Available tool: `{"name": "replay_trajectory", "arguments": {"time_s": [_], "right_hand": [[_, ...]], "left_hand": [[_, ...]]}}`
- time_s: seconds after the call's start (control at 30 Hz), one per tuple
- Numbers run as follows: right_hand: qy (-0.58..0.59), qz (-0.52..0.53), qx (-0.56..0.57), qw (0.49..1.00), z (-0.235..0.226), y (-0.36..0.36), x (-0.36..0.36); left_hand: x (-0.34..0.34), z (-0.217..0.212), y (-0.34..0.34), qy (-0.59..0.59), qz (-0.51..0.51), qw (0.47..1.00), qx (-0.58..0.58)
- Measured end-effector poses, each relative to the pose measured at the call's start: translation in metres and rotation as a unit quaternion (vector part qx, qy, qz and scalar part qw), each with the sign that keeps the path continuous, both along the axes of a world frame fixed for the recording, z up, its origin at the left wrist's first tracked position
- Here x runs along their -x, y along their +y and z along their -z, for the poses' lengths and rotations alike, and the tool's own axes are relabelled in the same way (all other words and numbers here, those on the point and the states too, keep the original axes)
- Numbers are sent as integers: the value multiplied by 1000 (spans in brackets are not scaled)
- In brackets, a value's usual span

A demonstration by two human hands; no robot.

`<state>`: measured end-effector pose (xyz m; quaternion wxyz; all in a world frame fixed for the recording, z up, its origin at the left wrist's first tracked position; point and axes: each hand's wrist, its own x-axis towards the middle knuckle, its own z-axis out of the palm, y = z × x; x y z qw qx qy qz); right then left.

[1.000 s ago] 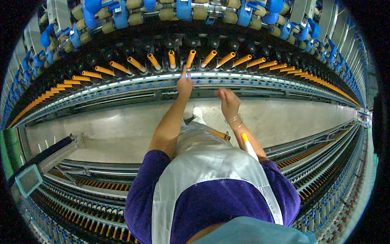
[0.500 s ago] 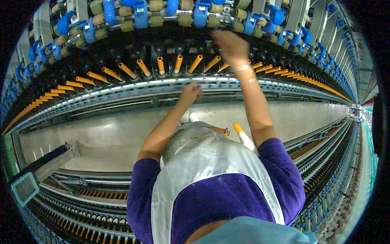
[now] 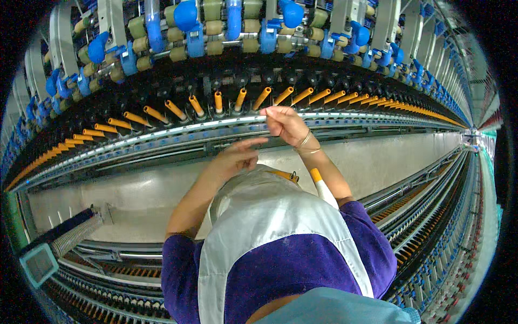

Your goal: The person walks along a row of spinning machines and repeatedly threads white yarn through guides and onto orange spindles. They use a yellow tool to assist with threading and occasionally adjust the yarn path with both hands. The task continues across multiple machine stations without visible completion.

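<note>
Orange tubes (image 3: 241, 100) stand beyond; right hand (image 3: 289, 127) pinched (whether empty, unclear).

- Tubes (image 3: 241, 100), from 9 o'clock through 12 to 3: plain orange.
- Rail (image 3: 345, 116) along the same arc: bright silver, dotted blue.
- Rollers (image 3: 215, 47) at 12 o'clock: olive green and tan, alternating with vivid blue clamps (image 3: 186, 16).
- Wristband (image 3: 307, 139) at 2 o'clock: pale gold.
- Spare bobbin (image 3: 325, 194) at 4 o'clock: white, orange-tipped.
- Apron (image 3: 280, 210) at 6 o'clock: silvery grey, over a deep purple shirt (image 3: 291, 262).
- Cap (image 3: 340, 308) at 5 o'clock: dusty teal.
- Hose (image 3: 78, 235) at 8 o'clock: light grey, ribbed in fine stripes.
- Floor (image 3: 404, 156) at 3 o'clock: beige-grey.
</note>
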<state>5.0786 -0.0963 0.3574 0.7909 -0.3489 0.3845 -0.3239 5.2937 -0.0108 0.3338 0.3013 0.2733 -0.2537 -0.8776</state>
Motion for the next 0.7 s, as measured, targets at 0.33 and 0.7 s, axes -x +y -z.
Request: {"name": "replay_trajectory", "arguments": {"time_s": [0.33,0.7], "right_hand": [[673,142,570,450,-173,-105,13],[612,76,607,501,-156,-118,6]], "left_hand": [[74,-65,-142,-93,-149,963,203],[48,-36,-95,-54,75,944,317]]}}
